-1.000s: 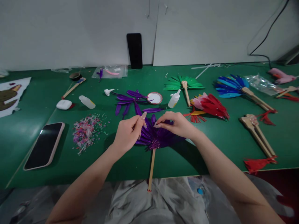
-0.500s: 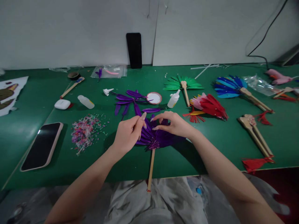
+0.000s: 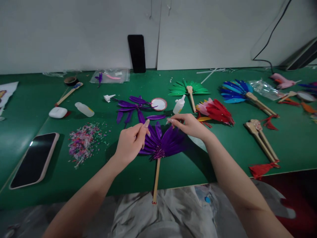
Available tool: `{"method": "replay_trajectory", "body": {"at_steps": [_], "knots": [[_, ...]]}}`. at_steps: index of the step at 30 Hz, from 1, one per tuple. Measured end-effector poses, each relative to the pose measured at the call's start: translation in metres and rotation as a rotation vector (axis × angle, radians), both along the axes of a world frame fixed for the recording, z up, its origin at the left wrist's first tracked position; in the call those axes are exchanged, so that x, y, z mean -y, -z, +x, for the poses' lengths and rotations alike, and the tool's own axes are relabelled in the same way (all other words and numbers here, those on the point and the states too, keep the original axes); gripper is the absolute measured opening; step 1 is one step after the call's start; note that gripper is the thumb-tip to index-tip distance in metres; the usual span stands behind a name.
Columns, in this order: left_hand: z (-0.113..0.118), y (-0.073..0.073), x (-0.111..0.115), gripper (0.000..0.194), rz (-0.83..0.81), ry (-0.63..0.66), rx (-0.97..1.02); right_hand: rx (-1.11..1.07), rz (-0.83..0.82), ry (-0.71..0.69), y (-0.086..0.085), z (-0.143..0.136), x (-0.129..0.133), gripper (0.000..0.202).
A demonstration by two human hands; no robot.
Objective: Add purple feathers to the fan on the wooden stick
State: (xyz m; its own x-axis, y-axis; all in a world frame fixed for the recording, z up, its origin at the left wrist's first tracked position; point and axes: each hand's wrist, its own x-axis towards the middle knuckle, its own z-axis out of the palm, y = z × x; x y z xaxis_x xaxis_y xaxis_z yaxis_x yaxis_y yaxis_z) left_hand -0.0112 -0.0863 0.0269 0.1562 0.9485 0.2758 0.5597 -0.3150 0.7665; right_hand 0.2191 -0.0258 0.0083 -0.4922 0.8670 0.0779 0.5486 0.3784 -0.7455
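A purple feather fan (image 3: 170,143) lies at the table's front, its feathers spread away from me. Its thin wooden handle (image 3: 156,180) reaches past the edge over my lap. My left hand (image 3: 130,142) is closed above the fan's left feathers, thumb against the fingers; whatever it may hold is hidden. Over the right feathers, the thumb and index finger of my right hand (image 3: 189,125) come together in a pinch, with anything between them too small to name. Just beyond lie a loose purple feather (image 3: 156,117) and a bunch of purple feathers (image 3: 131,103).
A white round dish (image 3: 159,104) and a glue bottle (image 3: 178,105) stand behind my hands. Left are colourful flakes (image 3: 83,142), a phone (image 3: 34,160) and another bottle (image 3: 84,109). Right lie green (image 3: 189,90), red (image 3: 220,112) and blue fans (image 3: 236,91) and wooden handles (image 3: 262,140).
My right hand has moved away from the fan's middle and its fingertips have come together, leaving more purple feathers visible. My left hand stays closed. The whole view has shifted slightly.
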Motion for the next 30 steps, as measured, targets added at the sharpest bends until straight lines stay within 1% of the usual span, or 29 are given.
{"method": "replay_trajectory", "body": {"at_steps": [5, 8, 10, 12, 16, 18, 21, 24, 26, 30], "knots": [[-0.001, -0.001, 0.0, 0.035, 0.01, -0.011, -0.037, -0.061, 0.053, 0.132, -0.001, 0.0, -0.002, 0.044], [-0.002, -0.001, -0.002, 0.035, 0.047, -0.059, -0.096, -0.081, 0.079, 0.189, -0.002, 0.001, -0.003, 0.045], [-0.003, -0.001, -0.004, 0.029, 0.082, -0.098, -0.134, -0.087, 0.062, 0.167, -0.001, 0.001, -0.002, 0.041], [-0.004, -0.001, -0.006, 0.026, 0.106, -0.122, -0.151, -0.094, 0.013, 0.113, 0.0, 0.0, 0.0, 0.034], [-0.005, -0.001, -0.008, 0.028, 0.115, -0.128, -0.165, -0.106, -0.079, 0.017, 0.005, -0.004, 0.003, 0.028], [-0.005, 0.0, -0.007, 0.027, 0.114, -0.127, -0.175, -0.126, -0.091, -0.004, 0.006, -0.006, 0.004, 0.024], [-0.005, 0.002, -0.007, 0.026, 0.109, -0.123, -0.183, -0.171, -0.081, 0.008, 0.005, -0.008, 0.006, 0.019], [-0.005, 0.001, -0.007, 0.027, 0.109, -0.134, -0.175, -0.244, -0.066, 0.067, 0.002, -0.009, 0.006, 0.018], [-0.008, 0.0, -0.009, 0.027, 0.117, -0.159, -0.163, -0.324, -0.051, 0.136, 0.0, -0.009, 0.004, 0.019], [-0.021, -0.001, -0.019, 0.023, 0.146, -0.269, -0.157, -0.496, -0.04, 0.305, -0.001, -0.002, -0.002, 0.022]]}}
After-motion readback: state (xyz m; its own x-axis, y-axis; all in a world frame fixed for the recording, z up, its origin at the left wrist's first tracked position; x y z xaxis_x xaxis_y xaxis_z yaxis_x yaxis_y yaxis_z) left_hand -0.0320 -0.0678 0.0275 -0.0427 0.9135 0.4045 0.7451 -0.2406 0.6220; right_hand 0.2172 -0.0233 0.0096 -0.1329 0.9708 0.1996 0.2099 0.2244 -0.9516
